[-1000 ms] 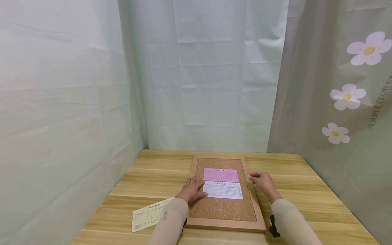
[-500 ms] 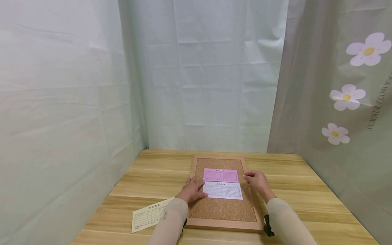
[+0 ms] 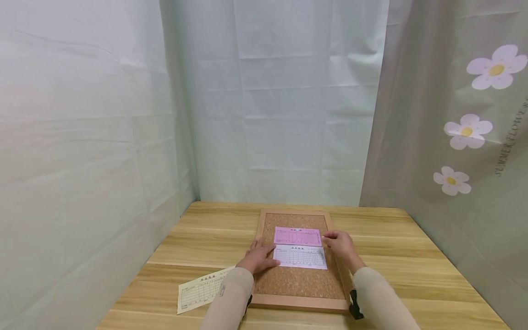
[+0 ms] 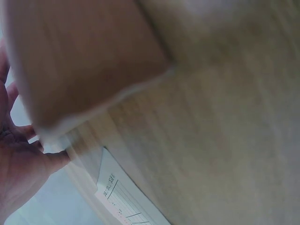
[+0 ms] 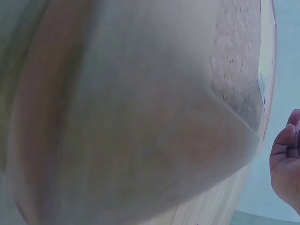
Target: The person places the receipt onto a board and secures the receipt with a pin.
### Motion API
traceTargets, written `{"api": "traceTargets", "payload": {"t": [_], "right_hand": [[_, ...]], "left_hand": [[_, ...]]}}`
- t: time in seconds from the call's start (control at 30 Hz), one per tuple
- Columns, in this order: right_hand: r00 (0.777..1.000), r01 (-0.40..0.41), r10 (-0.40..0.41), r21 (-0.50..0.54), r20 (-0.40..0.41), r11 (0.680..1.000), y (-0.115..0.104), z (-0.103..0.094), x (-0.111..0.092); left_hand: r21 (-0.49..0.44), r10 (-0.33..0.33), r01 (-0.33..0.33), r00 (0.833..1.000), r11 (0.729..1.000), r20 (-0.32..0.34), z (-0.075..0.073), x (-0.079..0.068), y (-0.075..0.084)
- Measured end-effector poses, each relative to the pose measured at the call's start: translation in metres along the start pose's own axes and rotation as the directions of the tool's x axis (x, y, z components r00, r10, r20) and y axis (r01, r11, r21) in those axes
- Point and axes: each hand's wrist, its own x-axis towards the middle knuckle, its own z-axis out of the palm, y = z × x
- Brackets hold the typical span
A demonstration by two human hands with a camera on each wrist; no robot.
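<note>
A framed cork board (image 3: 301, 284) lies on the table, bearing a pink form slip (image 3: 297, 236) and, just below it, a white form slip (image 3: 300, 257). A small pale spot, perhaps a pin head, shows at the pink slip's top edge. My left hand (image 3: 259, 257) rests with spread fingers on the board's left side, thumb and forefinger on the white slip's left edge. Thumb and forefinger of my right hand (image 3: 342, 247) pinch a small white thing (image 3: 323, 237), perhaps a pushpin, by the pink slip's right edge. In the right wrist view, the right hand's fingers are curled.
A yellow form slip (image 3: 202, 291) lies on the wooden table (image 3: 214, 247) left of the board, partly under the left sleeve. Pale curtains (image 3: 284, 114) stand behind and at both sides; the right one has printed flowers.
My right hand has moved left, from beyond the board's right frame to the pink slip's right edge, with the small white thing still pinched. The left hand has stayed in place.
</note>
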Motion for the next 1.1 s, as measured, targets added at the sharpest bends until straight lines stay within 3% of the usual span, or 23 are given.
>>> {"api": "traceTargets", "payload": {"t": [0.4, 0.7, 1.1], "right_hand": [[1.000, 0.017, -0.017, 0.007, -0.014, 1.000, -0.003, 0.015, 0.005], [0.999, -0.036, 0.036, 0.031, 0.002, 0.999, -0.003, 0.027, 0.008], [0.999, -0.046, 0.045, 0.056, 0.024, 0.997, -0.006, 0.036, 0.008]], "left_hand": [[0.000, 0.009, -0.009, 1.000, 1.000, -0.006, -0.001, -0.001, -0.001], [-0.013, 0.002, -0.002, 1.000, 1.000, -0.003, -0.001, -0.003, 0.000], [0.005, 0.007, -0.007, 1.000, 1.000, -0.003, 0.000, -0.001, 0.000]]}}
